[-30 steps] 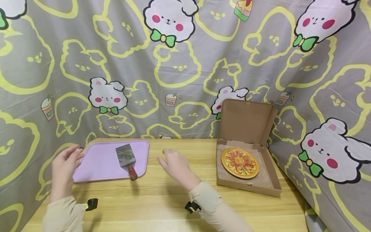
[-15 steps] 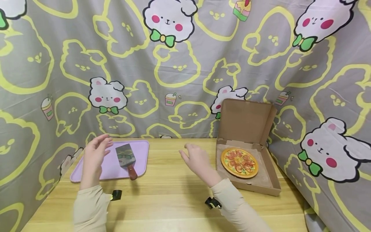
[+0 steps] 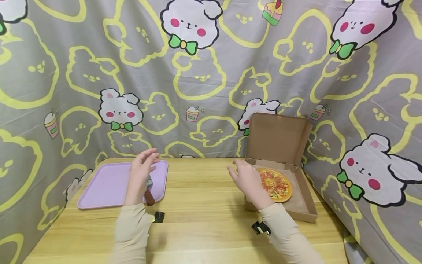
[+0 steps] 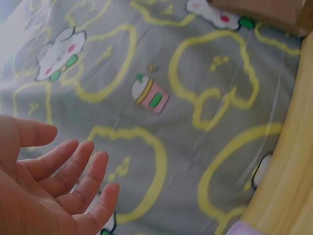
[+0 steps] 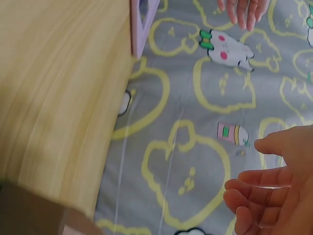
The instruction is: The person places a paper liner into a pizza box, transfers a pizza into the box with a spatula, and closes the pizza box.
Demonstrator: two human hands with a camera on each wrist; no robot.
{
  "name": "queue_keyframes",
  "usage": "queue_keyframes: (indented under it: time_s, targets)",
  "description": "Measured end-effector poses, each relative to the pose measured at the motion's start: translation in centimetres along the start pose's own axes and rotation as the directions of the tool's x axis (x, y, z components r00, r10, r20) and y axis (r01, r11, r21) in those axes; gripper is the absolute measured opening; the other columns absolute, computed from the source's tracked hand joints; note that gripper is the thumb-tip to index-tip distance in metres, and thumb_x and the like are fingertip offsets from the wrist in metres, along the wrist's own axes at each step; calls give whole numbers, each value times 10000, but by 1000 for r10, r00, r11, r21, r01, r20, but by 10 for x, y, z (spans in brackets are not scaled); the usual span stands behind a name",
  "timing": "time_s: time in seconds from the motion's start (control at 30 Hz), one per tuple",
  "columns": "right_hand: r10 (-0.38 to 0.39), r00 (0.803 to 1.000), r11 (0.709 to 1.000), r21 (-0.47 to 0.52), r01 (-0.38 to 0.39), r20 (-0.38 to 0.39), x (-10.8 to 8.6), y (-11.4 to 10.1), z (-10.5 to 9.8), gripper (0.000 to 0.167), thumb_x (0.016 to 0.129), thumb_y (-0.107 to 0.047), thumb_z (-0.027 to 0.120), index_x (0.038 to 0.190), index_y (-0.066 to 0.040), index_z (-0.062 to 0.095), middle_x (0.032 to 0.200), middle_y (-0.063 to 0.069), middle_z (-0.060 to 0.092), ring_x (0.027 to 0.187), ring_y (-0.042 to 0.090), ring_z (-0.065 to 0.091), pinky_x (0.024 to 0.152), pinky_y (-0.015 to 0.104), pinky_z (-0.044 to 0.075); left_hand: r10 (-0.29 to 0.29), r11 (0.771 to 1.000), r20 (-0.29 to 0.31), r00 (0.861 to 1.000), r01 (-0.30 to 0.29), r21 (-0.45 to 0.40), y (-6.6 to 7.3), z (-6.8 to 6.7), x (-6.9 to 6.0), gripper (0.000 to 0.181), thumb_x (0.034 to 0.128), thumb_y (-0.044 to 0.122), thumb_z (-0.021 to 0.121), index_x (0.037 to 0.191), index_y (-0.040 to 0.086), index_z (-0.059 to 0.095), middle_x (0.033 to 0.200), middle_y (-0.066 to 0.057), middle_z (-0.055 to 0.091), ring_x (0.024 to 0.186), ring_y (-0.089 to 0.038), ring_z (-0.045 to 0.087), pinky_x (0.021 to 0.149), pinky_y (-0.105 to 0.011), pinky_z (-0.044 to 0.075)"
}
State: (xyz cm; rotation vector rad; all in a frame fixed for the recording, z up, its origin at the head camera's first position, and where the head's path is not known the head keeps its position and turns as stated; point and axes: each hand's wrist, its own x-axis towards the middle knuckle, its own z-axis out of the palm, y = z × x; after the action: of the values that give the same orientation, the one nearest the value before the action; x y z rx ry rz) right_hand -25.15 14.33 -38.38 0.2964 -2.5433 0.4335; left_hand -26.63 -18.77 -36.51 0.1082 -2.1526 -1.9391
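Observation:
My left hand is held above the purple tray, its fingers loosely bent and holding nothing. Partly behind it on the tray lies a pizza server with a flat metal blade and a brown handle. In the left wrist view the left palm faces up with fingers spread. My right hand hovers by the left side of the cardboard pizza box, covering part of the pizza from the head view. Nothing is in the right fingers, which are loosely bent in the right wrist view.
The box's lid stands raised against the back curtain. Wooden table surface lies between tray and box. The patterned curtain also closes off both sides. A dark band sits at the right wrist.
Both hands have moved to the right, the left from the tray's left edge to over the server, the right up to the pizza box. The tray, server and pizza have stayed in place.

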Motion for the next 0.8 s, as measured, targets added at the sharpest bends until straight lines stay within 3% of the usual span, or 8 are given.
queue_keyframes:
  time_s: [0.13, 0.27, 0.43, 0.6, 0.8]
  targets:
    - [17, 1000, 1000, 11, -17, 10, 0, 18, -7, 307, 959, -313, 611, 1093, -40, 649, 829, 98, 649, 636, 204, 601, 504, 343, 472, -9, 1000, 48, 999, 9, -8, 2, 23, 3, 402, 1017, 267, 508, 1371, 77, 523, 1321, -141, 610, 908, 36, 619, 887, -242, 513]
    - [44, 999, 999, 23, -44, 9, 0, 36, -13, 293, 963, -299, 605, 1068, -27, 631, 849, 129, 639, 670, 242, 602, 583, 407, 506, 5, 999, 105, 994, 1, -49, 6, 43, 6, 390, 1016, 266, 514, 1359, 82, 533, 1341, -165, 596, 966, -36, 627, 990, -399, 485]
    - [70, 997, 997, 30, -71, 20, -1, 58, -22, 339, 971, -288, 589, 1117, 18, 602, 894, 170, 635, 712, 267, 621, 624, 435, 527, 30, 997, 174, 984, -16, -77, 12, 63, 8, 402, 1016, 287, 513, 1368, 92, 523, 1362, -168, 578, 1110, -201, 603, 1046, -472, 450]
    - [130, 991, 991, 21, -131, 45, -2, 77, -32, 392, 991, -299, 552, 1194, 36, 570, 960, 207, 634, 783, 316, 642, 673, 486, 533, 23, 997, 206, 978, -7, -78, 15, 84, 12, 374, 999, 288, 544, 1333, 120, 562, 1310, -133, 607, 1131, -248, 591, 1047, -490, 449]
    - [151, 988, 988, -26, -152, -23, -1, 103, -46, 385, 989, -285, 556, 1177, 50, 579, 998, 256, 645, 816, 369, 650, 686, 537, 534, 41, 997, 227, 973, -26, -71, 21, 117, 19, 355, 977, 278, 581, 1288, 107, 596, 1244, -133, 646, 1078, -231, 624, 854, -289, 506]
